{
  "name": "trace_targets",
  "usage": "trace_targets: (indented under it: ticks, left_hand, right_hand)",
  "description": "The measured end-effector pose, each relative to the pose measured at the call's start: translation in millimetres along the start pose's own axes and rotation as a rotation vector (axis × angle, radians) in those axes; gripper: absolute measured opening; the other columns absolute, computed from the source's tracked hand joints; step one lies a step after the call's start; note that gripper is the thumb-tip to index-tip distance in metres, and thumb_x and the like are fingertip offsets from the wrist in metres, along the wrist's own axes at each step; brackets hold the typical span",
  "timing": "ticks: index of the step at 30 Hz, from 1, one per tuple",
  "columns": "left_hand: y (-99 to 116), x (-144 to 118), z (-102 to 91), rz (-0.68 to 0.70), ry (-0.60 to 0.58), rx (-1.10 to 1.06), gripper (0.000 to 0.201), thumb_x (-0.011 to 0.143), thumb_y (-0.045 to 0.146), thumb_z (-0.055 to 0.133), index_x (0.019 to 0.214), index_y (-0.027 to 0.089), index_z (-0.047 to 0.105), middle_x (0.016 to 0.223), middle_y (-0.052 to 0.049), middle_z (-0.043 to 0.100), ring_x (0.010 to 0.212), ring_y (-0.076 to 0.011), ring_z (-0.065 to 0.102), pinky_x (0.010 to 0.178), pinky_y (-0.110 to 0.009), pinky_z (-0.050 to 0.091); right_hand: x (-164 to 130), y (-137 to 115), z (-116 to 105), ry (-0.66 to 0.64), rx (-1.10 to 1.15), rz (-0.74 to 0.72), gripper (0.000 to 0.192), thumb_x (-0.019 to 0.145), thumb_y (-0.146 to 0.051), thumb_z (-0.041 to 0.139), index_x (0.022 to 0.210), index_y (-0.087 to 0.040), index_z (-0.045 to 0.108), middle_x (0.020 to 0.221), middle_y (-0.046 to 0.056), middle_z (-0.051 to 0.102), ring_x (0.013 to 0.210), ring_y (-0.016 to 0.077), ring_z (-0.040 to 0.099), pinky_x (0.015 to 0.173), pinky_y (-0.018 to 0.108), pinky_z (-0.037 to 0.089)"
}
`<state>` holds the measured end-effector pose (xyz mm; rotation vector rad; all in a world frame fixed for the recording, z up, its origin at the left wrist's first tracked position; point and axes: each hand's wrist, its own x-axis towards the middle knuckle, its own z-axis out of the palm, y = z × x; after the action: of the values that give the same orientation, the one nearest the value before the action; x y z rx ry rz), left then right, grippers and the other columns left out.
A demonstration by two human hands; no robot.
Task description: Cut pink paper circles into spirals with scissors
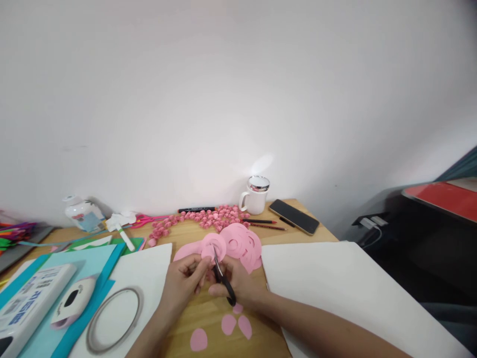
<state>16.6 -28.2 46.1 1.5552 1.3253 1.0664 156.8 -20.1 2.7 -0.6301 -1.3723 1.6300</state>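
Low in the middle of the frame, the left hand [186,278] pinches a thin pink paper disc [213,247] by its near edge, fingers closed on it. The right hand [238,283] is wrapped around the black-handled scissors [222,277], blades pointing up into the disc; how far the blades gape cannot be told. The disc looks feather-light, limp and easy to crease or tear, so a hold close to the cut line at the rim probably suits it best. Just right of it lies a pile of pink paper circles [244,243]. 4 small pink petal cut-outs [228,324] lie on the wooden table [208,318] below the hands.
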Motion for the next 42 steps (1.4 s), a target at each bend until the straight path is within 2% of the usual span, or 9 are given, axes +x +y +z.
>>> trace_targets:
  ticks: [4,7,15,21,31,37,42]
  left_hand:
    - [-1.7,1.2,-0.8,0.011,0.017,0.008,0.037,0.073,0.043,0.057,0.047,0.017,0.05,0.034,0.006,0.042,0.032,-0.0064,0.036,0.037,-0.017,0.03]
    - [-2.0,1.0,-1.8,0.021,0.049,0.005,0.034,0.074,0.042,0.057,0.051,0.017,0.055,0.035,0.006,0.043,0.032,-0.0066,0.036,0.037,-0.017,0.03]
    - [-3.3,1.2,-3.0,0.016,0.113,-0.065,0.027,0.072,0.04,0.06,0.06,0.016,0.061,0.037,0.007,0.044,0.032,-0.0065,0.036,0.034,-0.017,0.029]
    - [-3.4,0.2,-4.4,0.027,0.166,-0.069,0.026,0.072,0.04,0.06,0.063,0.016,0.062,0.038,0.006,0.045,0.033,-0.0071,0.036,0.035,-0.018,0.029]
    - [-6.8,2.9,-6.2,0.037,0.244,-0.051,0.026,0.075,0.039,0.056,0.062,0.017,0.059,0.037,0.006,0.045,0.034,-0.0075,0.036,0.035,-0.018,0.029]
    - [-6.8,2.3,-4.1,0.05,0.188,-0.04,0.027,0.072,0.042,0.058,0.062,0.017,0.059,0.038,0.006,0.045,0.033,-0.0077,0.037,0.034,-0.018,0.03]
    - [-3.6,1.8,-3.9,0.062,0.121,0.059,0.038,0.075,0.045,0.055,0.049,0.018,0.052,0.037,0.005,0.042,0.034,-0.0079,0.036,0.036,-0.018,0.03]
  right_hand:
    - [0.6,4.7,-1.6,0.041,-0.025,0.058,0.05,0.045,-0.047,0.081,0.074,-0.017,0.052,0.057,-0.007,0.045,0.049,0.0069,0.034,0.044,0.02,0.027]
    - [0.5,7.2,-2.6,0.068,-0.039,0.077,0.051,0.044,-0.046,0.081,0.073,-0.017,0.051,0.058,-0.007,0.046,0.047,0.0062,0.036,0.043,0.019,0.027]
    - [-1.6,8.7,-4.0,0.071,-0.064,0.15,0.045,0.049,-0.041,0.08,0.074,-0.017,0.051,0.056,-0.006,0.052,0.042,0.0069,0.044,0.039,0.018,0.033]
    - [-1.8,12.8,-5.6,0.034,-0.031,0.149,0.041,0.052,-0.036,0.08,0.078,-0.016,0.054,0.052,-0.009,0.048,0.038,0.0059,0.044,0.035,0.016,0.031]
    - [-4.5,9.7,-3.6,0.018,-0.007,0.206,0.034,0.056,-0.031,0.077,0.078,-0.017,0.054,0.048,-0.009,0.051,0.034,0.0062,0.044,0.032,0.015,0.029]
    - [-2.3,18.2,-5.7,0.025,0.004,0.16,0.035,0.058,-0.032,0.076,0.08,-0.016,0.055,0.045,-0.008,0.053,0.034,0.0072,0.046,0.033,0.016,0.031]
    - [-3.0,13.8,-5.2,-0.001,-0.023,0.18,0.042,0.054,-0.035,0.079,0.082,-0.016,0.055,0.051,-0.008,0.052,0.038,0.0085,0.049,0.035,0.017,0.034]
